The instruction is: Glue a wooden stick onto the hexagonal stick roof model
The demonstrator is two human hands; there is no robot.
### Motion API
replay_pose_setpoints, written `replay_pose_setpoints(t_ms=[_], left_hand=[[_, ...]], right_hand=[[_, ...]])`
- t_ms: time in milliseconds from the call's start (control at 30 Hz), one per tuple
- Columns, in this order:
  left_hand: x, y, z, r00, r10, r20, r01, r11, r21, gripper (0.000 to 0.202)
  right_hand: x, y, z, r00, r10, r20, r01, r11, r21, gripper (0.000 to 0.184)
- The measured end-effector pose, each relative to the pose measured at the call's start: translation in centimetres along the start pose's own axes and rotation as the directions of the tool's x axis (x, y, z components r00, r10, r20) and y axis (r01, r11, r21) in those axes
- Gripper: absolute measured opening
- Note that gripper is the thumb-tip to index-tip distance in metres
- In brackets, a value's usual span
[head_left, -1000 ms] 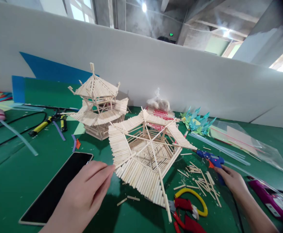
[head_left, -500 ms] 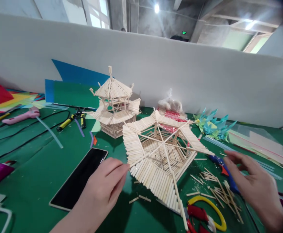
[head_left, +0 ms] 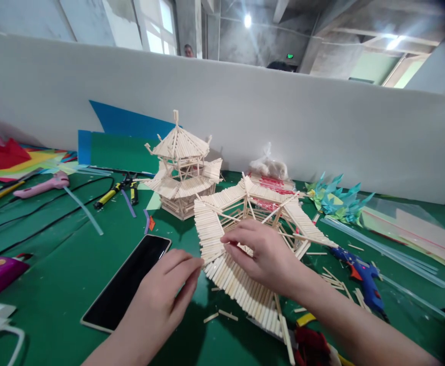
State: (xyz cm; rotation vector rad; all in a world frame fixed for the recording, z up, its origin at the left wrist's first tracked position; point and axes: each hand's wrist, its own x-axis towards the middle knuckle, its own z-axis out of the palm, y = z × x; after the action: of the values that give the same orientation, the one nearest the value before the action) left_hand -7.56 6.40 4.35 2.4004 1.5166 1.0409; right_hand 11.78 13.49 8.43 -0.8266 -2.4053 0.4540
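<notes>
A wooden stick model (head_left: 241,284) with a wide, slatted roof ring stands in the middle. At its left corner my left hand (head_left: 169,284) is closed, thumb and fingertips pinching the outer end of a thin wooden stick. My right hand (head_left: 264,254) reaches over the ring from the right and hides much of the open centre. Its thumb and forefinger come together at the inner edge of the left slats; whatever is between them is too small to make out. Behind stands a finished-looking stick pagoda (head_left: 182,173) with a pointed roof.
A phone (head_left: 130,284) lies by my left forearm. To the right are a blue glue gun (head_left: 371,284), loose sticks (head_left: 332,279), and yellow-and-red scissors (head_left: 309,340) partly under my arm. Pliers (head_left: 117,190), a pink glue gun (head_left: 45,185) and cables lie left. Paper leaves (head_left: 336,198) stand behind right.
My right hand has moved left, from beside the blue glue gun to over the roof ring, and its fingers have closed together. The left hand keeps its pinch at the corner.
</notes>
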Motion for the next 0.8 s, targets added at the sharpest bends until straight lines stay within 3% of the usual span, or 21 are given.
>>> replay_pose_setpoints(t_ms=[233, 800], left_hand=[[0.0, -0.1, -0.1, 1.0, -0.017, 0.013, 0.017, 1.0, -0.01, 0.017], [0.9, 0.7, -0.8, 0.999, 0.04, -0.003, -0.039, 0.996, 0.083, 0.018]], right_hand=[[0.9, -0.2, 0.7, 0.994, -0.02, 0.105, 0.021, 1.0, -0.001, 0.014], [1.3, -0.3, 1.6, 0.99, -0.053, 0.131, 0.058, 0.998, -0.038, 0.014]])
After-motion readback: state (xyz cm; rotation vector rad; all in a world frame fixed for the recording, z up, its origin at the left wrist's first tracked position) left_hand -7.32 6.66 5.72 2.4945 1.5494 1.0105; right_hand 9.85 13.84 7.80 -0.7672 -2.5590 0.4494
